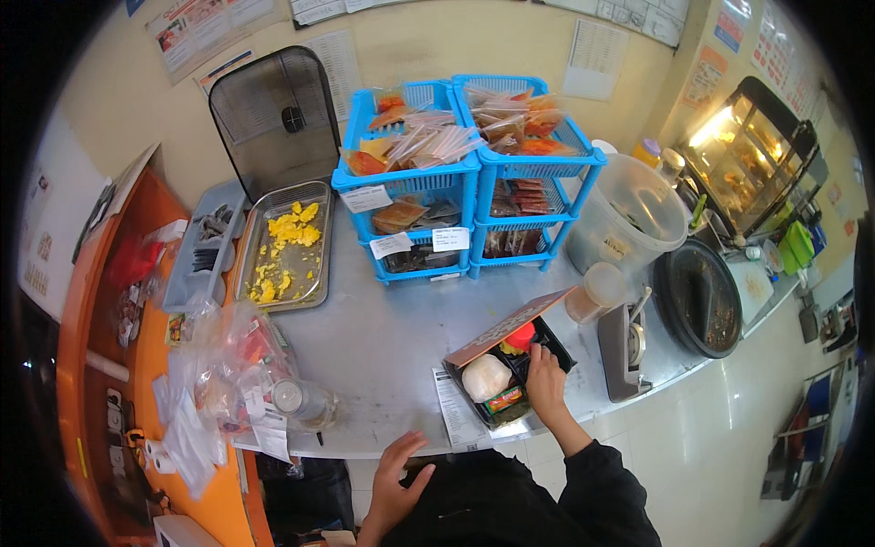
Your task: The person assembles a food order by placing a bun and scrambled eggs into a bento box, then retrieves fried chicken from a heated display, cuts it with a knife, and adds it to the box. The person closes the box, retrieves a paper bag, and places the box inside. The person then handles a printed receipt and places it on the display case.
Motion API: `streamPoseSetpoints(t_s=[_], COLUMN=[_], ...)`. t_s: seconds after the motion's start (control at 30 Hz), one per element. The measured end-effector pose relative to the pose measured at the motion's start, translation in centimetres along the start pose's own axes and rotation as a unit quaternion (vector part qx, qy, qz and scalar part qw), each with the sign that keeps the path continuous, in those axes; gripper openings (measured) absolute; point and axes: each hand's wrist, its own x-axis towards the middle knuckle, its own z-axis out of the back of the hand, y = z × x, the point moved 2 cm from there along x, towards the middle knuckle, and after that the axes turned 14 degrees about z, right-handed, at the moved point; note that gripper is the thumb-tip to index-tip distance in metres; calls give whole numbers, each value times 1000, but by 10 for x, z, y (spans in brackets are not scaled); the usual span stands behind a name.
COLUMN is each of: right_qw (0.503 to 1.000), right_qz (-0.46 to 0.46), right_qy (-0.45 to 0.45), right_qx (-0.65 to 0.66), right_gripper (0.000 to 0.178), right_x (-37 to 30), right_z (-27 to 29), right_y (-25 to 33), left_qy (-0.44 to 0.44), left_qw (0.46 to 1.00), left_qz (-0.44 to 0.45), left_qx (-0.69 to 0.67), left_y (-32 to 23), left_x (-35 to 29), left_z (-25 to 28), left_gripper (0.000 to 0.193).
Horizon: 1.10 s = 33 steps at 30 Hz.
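A black compartment meal box (570, 357) stands near the front edge of the metal table, its brown printed lid (497, 333) tilted up. Inside lie a white rounded mound (486, 377) that looks like rice, a red round thing (520, 336) with yellow bits beside it, and a green and orange sachet (503, 399). My right hand (547, 387) reaches into the box's right side, fingers drawn together and pointing down; whatever they pinch is hidden. At the table's front edge, left of the box, my left hand (396, 485) is open, with nothing in it.
A printed slip (456, 410) lies beside the box. Behind stand blue stacked baskets (474, 196) of sachets and a metal tray (319, 283) with yellow scrambled egg. A tape dispenser (623, 356), plastic jar (597, 292) and black round lid (697, 296) are right; plastic bags (232, 365) lie left.
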Motion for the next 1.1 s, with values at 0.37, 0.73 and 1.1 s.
streamPoseSetpoints(t_s=[0.37,0.73,1.1], right_qw=[959,579,899], right_qz=[-87,-97,270], right_qy=[-143,249,-85], right_qx=[227,770,334], right_gripper=[22,19,54], right_x=[-24,0,250], right_z=[41,83,65], right_y=[11,194,341], left_qy=[-25,-136,-152], left_qw=[999,979,967], left_qz=[-39,-83,-147], left_qx=[-12,124,138], left_y=[53,155,202], left_x=[26,59,61], left_z=[-2,-1,-10], left_gripper=[33,34,32])
